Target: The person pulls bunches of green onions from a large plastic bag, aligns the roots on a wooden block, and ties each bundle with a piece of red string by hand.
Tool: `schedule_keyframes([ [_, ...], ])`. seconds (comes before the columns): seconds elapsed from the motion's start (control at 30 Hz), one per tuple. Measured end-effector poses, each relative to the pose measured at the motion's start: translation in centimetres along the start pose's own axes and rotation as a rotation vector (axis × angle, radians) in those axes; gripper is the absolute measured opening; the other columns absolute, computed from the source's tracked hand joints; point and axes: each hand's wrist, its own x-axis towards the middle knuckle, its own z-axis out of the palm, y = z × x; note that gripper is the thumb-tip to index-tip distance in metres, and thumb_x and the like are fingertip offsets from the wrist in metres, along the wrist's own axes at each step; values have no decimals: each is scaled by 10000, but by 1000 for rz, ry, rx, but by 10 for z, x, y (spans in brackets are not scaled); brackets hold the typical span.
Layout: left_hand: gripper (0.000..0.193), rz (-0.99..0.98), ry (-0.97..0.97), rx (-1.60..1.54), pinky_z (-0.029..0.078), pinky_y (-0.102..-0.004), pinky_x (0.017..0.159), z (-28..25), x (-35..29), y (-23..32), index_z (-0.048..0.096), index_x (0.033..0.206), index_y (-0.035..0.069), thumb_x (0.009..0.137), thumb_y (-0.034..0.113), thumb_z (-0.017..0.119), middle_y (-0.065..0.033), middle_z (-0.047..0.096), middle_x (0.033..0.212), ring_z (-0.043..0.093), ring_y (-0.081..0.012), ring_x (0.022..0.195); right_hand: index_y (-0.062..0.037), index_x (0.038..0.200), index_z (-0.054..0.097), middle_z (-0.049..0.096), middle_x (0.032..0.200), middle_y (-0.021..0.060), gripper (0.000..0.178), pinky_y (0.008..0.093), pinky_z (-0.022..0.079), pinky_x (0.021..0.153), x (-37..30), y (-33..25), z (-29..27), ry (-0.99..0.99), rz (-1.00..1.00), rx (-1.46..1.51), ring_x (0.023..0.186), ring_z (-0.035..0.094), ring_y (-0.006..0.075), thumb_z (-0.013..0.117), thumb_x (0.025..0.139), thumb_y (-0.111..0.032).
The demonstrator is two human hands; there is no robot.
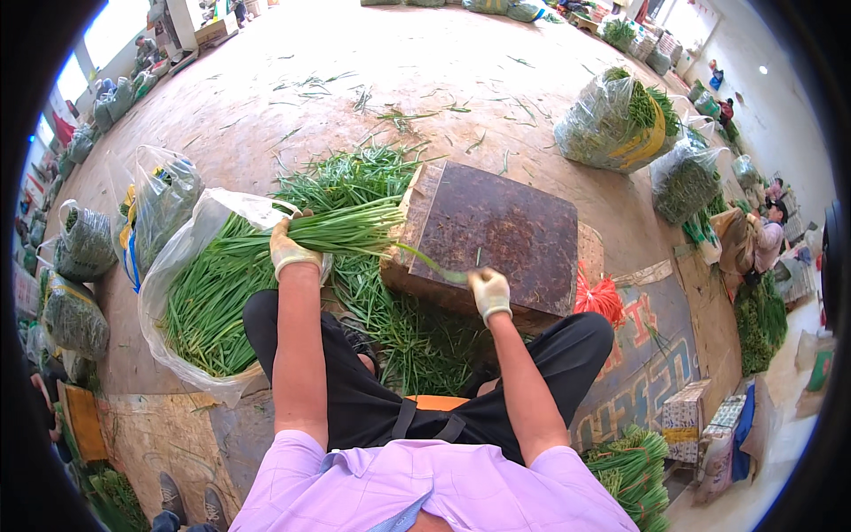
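Note:
My left hand, in a pale work glove, is closed round a bunch of garlic chives, whose pale ends point right toward a brown wooden box. Over the box's near side is my right hand, gloved too, its fingers closed. A blurred greenish strip runs from the bunch's ends to these fingers; whether it is a leaf or a tool I cannot tell. More garlic chives fill an opened clear plastic bag beside my left forearm. Loose green leaves lie heaped between my legs.
Red plastic ties hang at the box's right side. Filled bags of greens stand at left and far right. Bundled greens lie by my right side. Leaf scraps dot the floor ahead. Another person sits at the right.

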Motion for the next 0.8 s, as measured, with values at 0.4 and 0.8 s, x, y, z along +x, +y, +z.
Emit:
schedule_keyframes([
  [0.4,245,-67,-90,8,516,-513,863,3,-12,-2,568,1003,40,975,267,481,-160,666,958,638,-324,892,-42,896,717,682,852,145,160,388,527,680,-29,-185,1,-15,-427,128,769,672,311,748,847,-190],
  [0.8,153,2,-113,26,532,-524,829,-2,-15,-12,570,1007,23,945,162,556,-119,630,932,650,-326,878,-92,904,742,686,846,52,128,329,521,627,-14,-197,23,20,-806,215,722,640,193,734,790,-34],
])
